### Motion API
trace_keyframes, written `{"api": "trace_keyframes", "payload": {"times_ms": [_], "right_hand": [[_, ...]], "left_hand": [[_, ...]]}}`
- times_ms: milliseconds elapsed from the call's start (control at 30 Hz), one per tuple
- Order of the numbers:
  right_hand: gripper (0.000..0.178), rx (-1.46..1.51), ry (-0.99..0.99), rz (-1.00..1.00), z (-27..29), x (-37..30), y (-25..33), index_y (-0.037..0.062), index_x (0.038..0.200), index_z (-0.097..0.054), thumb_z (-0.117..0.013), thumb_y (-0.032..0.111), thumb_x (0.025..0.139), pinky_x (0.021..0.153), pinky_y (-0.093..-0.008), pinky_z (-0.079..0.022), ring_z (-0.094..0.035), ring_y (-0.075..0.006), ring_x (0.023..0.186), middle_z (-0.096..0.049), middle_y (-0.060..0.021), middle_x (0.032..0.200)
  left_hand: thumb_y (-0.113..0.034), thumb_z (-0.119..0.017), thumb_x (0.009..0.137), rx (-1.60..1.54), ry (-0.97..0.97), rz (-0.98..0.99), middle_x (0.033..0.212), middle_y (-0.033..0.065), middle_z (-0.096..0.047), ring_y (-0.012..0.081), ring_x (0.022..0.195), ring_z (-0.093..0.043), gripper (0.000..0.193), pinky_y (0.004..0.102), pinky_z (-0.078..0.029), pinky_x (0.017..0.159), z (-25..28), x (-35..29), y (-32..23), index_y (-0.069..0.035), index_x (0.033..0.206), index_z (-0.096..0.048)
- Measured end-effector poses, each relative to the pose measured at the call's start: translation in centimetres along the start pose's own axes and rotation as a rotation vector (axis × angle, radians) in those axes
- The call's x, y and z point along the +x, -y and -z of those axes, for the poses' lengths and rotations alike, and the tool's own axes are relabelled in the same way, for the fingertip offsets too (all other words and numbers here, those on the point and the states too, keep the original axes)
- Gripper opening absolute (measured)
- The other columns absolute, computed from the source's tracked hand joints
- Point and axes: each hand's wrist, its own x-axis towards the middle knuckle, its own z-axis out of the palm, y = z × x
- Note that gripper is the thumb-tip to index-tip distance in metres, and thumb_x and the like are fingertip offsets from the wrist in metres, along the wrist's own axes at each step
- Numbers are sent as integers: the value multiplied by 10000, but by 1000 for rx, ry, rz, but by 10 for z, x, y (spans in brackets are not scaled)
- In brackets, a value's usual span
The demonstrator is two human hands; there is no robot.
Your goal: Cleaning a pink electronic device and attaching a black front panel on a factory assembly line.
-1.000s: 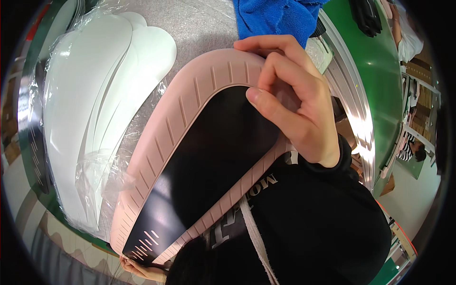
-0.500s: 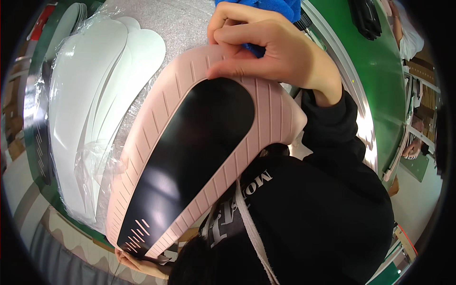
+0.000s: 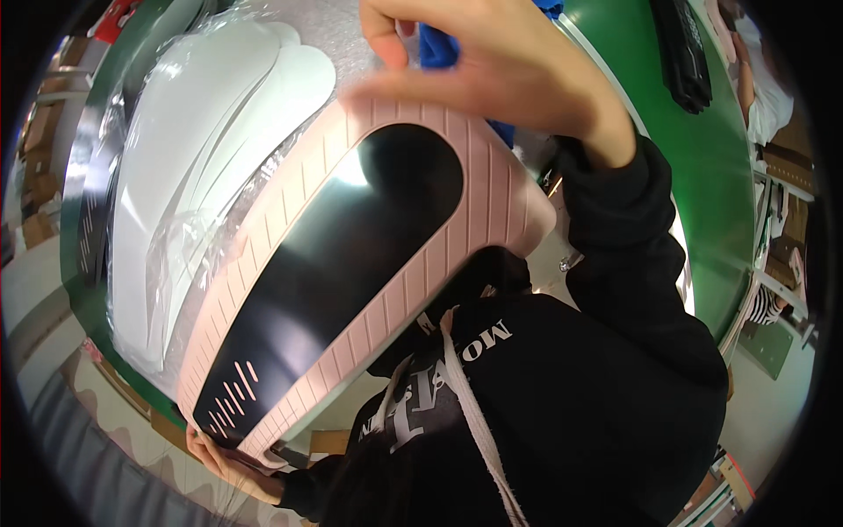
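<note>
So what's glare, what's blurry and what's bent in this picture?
Head view: a white glare sits near the rounded end of the black panel, at its left edge; head view: the plastic wrap glints in thin streaks; head view: the right grip looks soft, mostly along the thumb; head view: the green surface curves near the dark rim, as fisheye lenses do.

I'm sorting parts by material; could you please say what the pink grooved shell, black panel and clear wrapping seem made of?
Pink grooved shell: probably moulded plastic, satin finish; soft sheen, regular grooves.
Black panel: glossy, perhaps plastic or glass; it mirrors light.
Clear wrapping: likely thin plastic film; creased, see-through, glinting.
</note>
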Motion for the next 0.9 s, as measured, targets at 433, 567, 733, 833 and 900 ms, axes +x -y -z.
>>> {"api": "trace_keyframes", "payload": {"times_ms": [433,567,733,833,900], "right_hand": [[186,-578,-121,259,-94,8,15,72,662,-503,-661,156,712,542,-293,-372,-463,-189,533,-458,-26,584],[171,-357,3,403,-102,3,30,83,639,-503,-634,149,727,517,-304,-363,-446,-191,480,-438,-17,521],[189,-324,-91,345,-107,57,-15,84,608,-495,-628,139,731,502,-309,-368,-476,-200,486,-454,-19,521],[195,-403,-197,440,-127,77,-11,92,561,-489,-598,148,713,516,-303,-423,-515,-200,443,-476,-30,472],[192,-400,-199,418,-130,73,-1,87,578,-491,-612,142,717,514,-300,-407,-507,-201,456,-470,-29,487]], "left_hand": [[-211,-485,954,-85,71,-137,1055,11,-511,61,940,-477,294,191,-344,857,-1,41,55,1,1158,-483],[-208,-483,955,-59,58,-132,1050,11,-501,59,919,-472,273,195,-344,857,-6,41,48,8,1120,-504],[-175,-469,954,7,79,-205,1088,21,-463,59,902,-444,217,193,-322,842,-5,45,52,25,1015,-529],[-139,-457,950,88,52,-239,1113,35,-425,61,867,-415,184,188,-301,811,-7,44,48,25,900,-525],[-133,-454,951,51,68,-207,1119,37,-423,69,890,-415,178,198,-299,827,-7,43,46,21,888,-518]]}}
